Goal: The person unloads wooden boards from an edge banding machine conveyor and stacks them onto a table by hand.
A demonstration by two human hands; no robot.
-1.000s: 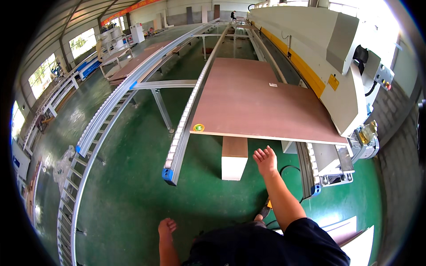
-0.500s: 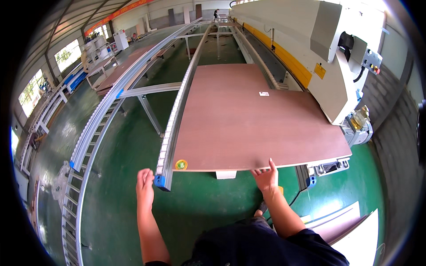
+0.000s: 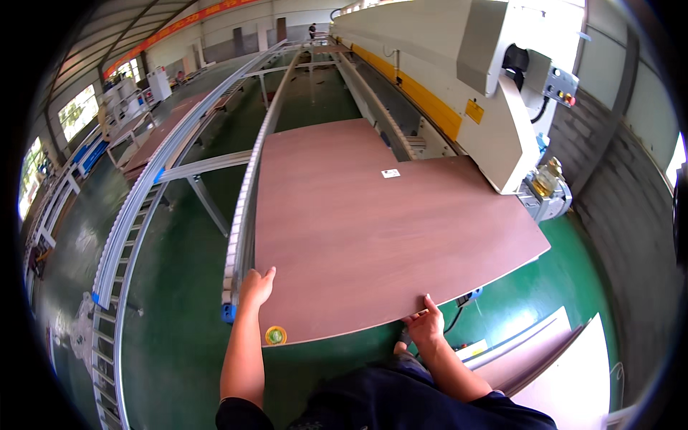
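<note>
At left, a roller rail point(image 3: 242, 222) runs alongside the brown panel point(image 3: 380, 236), which juts past its end, leaving edges graspable. The left hand point(image 3: 256, 288) meets the left edge; hidden fingers leave its grip unclear. A yellow-green tape roll point(image 3: 276, 335) lies flat on the near corner. The right hand point(image 3: 427, 326) clamps the near edge, thumb above, fingers beneath, apparently for support.

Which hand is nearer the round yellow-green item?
Left. The left hand is at the left edge of the panel, just beyond the round item; the right hand is at the near edge, well right of it.
</note>
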